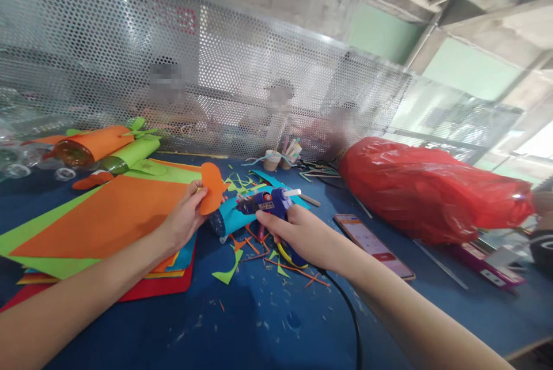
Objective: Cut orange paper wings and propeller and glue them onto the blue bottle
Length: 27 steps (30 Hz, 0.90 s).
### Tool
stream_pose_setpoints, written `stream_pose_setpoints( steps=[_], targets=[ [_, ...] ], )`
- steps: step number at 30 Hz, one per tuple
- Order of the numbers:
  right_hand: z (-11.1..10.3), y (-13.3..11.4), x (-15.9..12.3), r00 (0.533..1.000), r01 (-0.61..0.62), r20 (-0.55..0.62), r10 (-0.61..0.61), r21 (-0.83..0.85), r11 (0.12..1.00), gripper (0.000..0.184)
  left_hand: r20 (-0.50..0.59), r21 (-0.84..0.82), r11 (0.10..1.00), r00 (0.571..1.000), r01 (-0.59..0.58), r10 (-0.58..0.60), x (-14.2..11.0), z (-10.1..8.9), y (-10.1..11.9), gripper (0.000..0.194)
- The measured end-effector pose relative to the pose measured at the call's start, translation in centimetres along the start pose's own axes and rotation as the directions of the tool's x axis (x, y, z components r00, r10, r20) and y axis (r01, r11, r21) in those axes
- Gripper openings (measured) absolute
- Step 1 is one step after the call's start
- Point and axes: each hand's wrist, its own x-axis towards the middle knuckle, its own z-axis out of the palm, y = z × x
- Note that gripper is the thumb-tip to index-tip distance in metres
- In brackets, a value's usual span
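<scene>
My left hand (184, 220) pinches a cut orange paper shape (211, 187) and holds it upright above the table. My right hand (305, 234) grips a blue glue gun (270, 202) with a white glue stick at its back; the nozzle points left toward the orange shape. Just under them lies a plastic bottle wrapped in teal paper (228, 217). The gun's black cord (349, 312) runs back toward me over the blue table (268, 324).
Sheets of orange and green paper (99, 214) are stacked at left, with paper-wrapped bottles (103, 148) behind. Paper scraps litter the middle. A phone (374, 243) lies at right beside a red plastic bag (432, 191). A perforated metal screen (242, 76) backs the table; people sit behind it.
</scene>
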Motion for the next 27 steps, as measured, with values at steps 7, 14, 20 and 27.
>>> stream_pose_setpoints(
  steps=[7,14,20,27],
  targets=[
    [0.46,-0.44,-0.18,1.0,-0.011,0.008,0.011,-0.032,0.999,0.042,-0.003,-0.016,1.0,1.0,0.001,-0.001,0.03,-0.06,0.0,0.008],
    [0.91,-0.82,-0.25,1.0,-0.004,0.022,0.004,0.002,1.0,0.042,-0.024,-0.022,1.0,1.0,-0.002,0.001,-0.11,0.11,0.09,0.008],
    [0.52,-0.69,-0.2,0.999,0.033,0.0,-0.033,-0.031,0.999,0.039,-0.026,-0.02,1.0,1.0,0.001,-0.002,-0.1,0.28,0.11,0.009],
    [0.03,0.13,0.01,1.0,0.027,0.005,-0.027,-0.024,0.999,0.036,-0.023,0.001,1.0,1.0,0.016,-0.016,-0.22,0.31,0.28,0.011]
  ],
)
